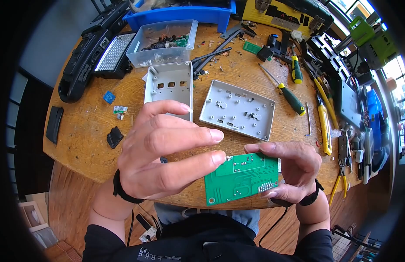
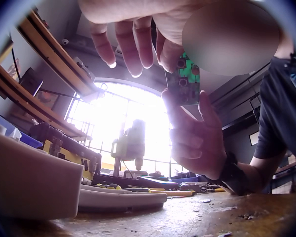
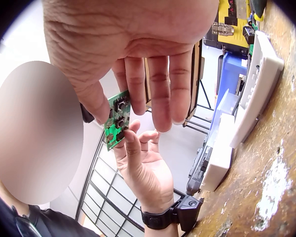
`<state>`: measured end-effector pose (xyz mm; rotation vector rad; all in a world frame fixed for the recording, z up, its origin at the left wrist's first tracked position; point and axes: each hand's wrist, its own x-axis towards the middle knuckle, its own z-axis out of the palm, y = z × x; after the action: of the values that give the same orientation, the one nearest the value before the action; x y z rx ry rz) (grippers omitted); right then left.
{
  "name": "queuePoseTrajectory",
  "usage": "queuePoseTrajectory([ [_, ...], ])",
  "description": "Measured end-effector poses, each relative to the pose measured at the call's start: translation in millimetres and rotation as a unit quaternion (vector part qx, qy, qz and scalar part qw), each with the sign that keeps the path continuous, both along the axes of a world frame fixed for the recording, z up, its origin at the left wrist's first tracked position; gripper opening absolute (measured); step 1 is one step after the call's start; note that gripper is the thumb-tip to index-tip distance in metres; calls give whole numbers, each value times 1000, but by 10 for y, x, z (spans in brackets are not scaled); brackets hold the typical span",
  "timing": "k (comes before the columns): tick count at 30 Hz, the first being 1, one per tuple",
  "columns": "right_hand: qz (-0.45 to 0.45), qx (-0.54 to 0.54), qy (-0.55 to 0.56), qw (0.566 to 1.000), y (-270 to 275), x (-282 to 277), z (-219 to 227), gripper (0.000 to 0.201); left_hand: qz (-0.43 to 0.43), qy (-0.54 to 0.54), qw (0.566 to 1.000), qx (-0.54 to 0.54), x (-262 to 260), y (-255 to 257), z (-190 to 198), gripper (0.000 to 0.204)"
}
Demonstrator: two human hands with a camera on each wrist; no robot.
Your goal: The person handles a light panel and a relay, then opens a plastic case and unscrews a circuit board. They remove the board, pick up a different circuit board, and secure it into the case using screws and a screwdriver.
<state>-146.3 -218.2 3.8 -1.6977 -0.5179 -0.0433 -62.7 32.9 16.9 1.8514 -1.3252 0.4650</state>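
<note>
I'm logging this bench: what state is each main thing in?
Circuit board: off the table, pinched by left hand and right hand
Deep casing half: open side up
Shallow casing half: inner side up
Clear bin: lidless, holding parts
Blue bin: uncovered, things inside
Two green-handled screwdrivers: lying unheld

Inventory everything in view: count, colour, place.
circuit board: 1, green, held up
shells: 2, light grey, centre
clear bin: 1, colourless, behind shells
blue bin: 1, blue, far edge
toolbox: 1, yellow and black, far side
screwdrivers: 2, green and yellow, right
hand tools: several, yellow-handled, right
drill press: 1, green, far right
black equipment: several, black, far left
table: 1, brown, underneath
scraps: many, mixed, scattered
left fingers: several, bare, board's left end
right fingers: several, bare, board's right end
</note>
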Motion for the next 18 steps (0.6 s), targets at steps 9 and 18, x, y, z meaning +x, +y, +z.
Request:
queuePoseTrajectory([
  [9,8,-9,-5,1000,-8,-1,10,66,-7,-12,1000,-25,25,11,-48,32],
  [18,0,13,12,1000,0,-18,-7,67,-20,-9,1000,-22,46,4,-54,27],
])
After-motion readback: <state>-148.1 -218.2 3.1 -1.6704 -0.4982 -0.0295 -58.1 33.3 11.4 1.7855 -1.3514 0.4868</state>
